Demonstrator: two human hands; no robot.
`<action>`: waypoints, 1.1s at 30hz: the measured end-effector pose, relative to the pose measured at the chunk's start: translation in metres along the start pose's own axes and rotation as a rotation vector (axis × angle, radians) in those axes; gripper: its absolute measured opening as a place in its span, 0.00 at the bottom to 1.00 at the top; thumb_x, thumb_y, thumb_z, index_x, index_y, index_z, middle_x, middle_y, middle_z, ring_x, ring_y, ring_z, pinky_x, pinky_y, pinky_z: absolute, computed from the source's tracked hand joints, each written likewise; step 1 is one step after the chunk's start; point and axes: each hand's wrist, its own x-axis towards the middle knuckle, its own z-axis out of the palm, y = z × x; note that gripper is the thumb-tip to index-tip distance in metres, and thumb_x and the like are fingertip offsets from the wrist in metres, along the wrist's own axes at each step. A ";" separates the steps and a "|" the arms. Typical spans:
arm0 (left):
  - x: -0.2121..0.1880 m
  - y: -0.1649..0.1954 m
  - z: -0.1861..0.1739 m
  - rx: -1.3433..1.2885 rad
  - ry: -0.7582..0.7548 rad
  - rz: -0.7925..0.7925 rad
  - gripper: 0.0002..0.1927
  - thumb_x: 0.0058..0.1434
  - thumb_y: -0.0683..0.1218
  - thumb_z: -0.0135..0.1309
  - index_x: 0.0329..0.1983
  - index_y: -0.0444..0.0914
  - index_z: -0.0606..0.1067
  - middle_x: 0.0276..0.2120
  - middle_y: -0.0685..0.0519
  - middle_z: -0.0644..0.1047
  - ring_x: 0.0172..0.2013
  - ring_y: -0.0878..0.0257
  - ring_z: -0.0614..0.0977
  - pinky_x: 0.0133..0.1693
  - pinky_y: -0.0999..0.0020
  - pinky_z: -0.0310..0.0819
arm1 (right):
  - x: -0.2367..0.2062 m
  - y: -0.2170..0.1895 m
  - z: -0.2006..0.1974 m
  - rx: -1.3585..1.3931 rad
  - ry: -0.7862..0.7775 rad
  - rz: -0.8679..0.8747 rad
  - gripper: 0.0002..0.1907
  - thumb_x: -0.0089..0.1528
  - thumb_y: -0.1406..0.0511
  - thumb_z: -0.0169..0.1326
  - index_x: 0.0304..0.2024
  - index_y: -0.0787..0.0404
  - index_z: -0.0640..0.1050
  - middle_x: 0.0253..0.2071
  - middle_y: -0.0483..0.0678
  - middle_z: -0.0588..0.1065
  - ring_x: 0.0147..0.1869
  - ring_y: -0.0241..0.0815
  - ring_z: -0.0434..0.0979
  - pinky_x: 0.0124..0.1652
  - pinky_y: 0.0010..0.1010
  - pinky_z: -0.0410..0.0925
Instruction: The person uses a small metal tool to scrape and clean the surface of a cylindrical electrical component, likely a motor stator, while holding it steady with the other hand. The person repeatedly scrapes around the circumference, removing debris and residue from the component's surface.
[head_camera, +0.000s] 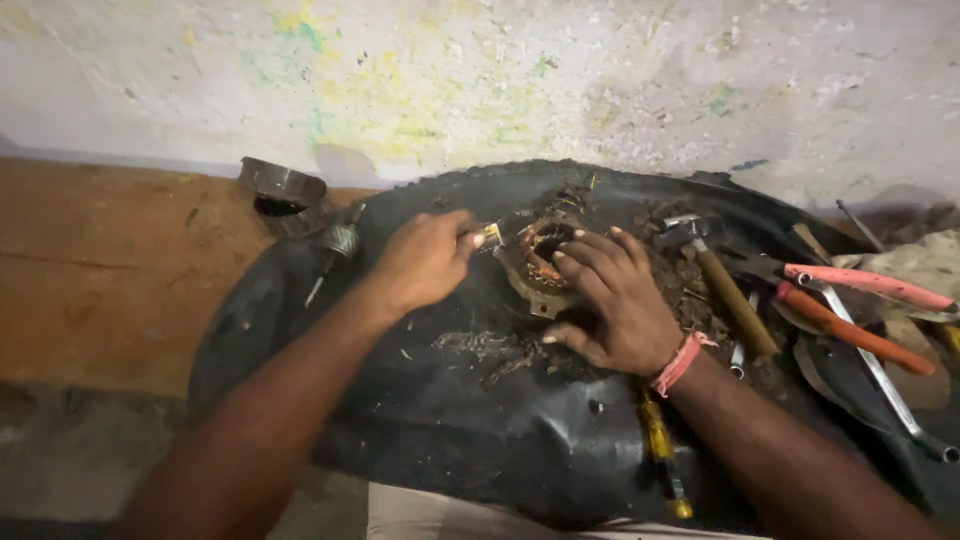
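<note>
A round metal motor stator (540, 262) with copper windings lies on a black rubber sheet (450, 420). My right hand (612, 305) rests on its right side, fingers spread over the rim and pressing it down. My left hand (425, 258) is closed around a small tool (490, 235) with a yellowish handle, whose tip points into the stator's left edge. Dirt and debris (490, 350) lie scattered on the sheet below the stator.
A hammer (720, 285) with a wooden handle lies right of the stator. Pliers with orange-pink handles (860, 310) sit at far right. A yellow-handled screwdriver (662, 450) lies under my right forearm. A metal cup (282, 190) stands at back left by the wall.
</note>
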 end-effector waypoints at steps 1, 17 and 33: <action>0.004 0.001 0.002 0.026 -0.029 -0.051 0.12 0.68 0.50 0.50 0.46 0.39 0.78 0.36 0.40 0.82 0.39 0.41 0.84 0.43 0.46 0.75 | -0.001 -0.001 0.001 -0.011 0.000 0.016 0.42 0.55 0.47 0.63 0.63 0.64 0.69 0.64 0.60 0.68 0.73 0.61 0.63 0.70 0.61 0.51; 0.058 -0.017 0.040 0.218 -0.103 0.058 0.18 0.71 0.56 0.47 0.54 0.41 0.77 0.41 0.46 0.82 0.45 0.52 0.83 0.53 0.48 0.74 | -0.003 -0.003 0.007 -0.012 0.073 0.033 0.38 0.56 0.48 0.63 0.59 0.64 0.71 0.61 0.59 0.71 0.71 0.61 0.65 0.66 0.58 0.58; 0.019 -0.013 0.012 0.029 -0.166 0.032 0.26 0.54 0.64 0.63 0.47 0.44 0.80 0.42 0.49 0.85 0.46 0.56 0.86 0.58 0.53 0.77 | -0.005 -0.002 0.009 -0.009 0.067 0.030 0.35 0.58 0.48 0.61 0.58 0.64 0.71 0.61 0.59 0.70 0.71 0.62 0.66 0.64 0.56 0.60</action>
